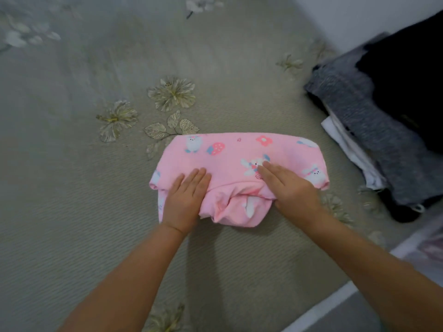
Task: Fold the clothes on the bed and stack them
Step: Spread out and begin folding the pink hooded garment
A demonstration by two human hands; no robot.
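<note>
Bed [72, 188], grey-green floral cover, fills view. Left hand [185, 200] and right hand [287, 188] lie flat, fingers straight, pressing near edge of pink printed garment [239, 159], folded to small bundle mid-bed. Near hem bunched between palms: best smooth outward, square edges before lifting. Beyond, right: stack of folded clothes [374, 130], grey piece on top, likely destination.

No legible text, brand, number or sign is showing. The pink garment [239, 161] is carrying only printed cartoon animals, a strawberry and a flower; a tiny dark mark near its far edge is too small to read.
</note>
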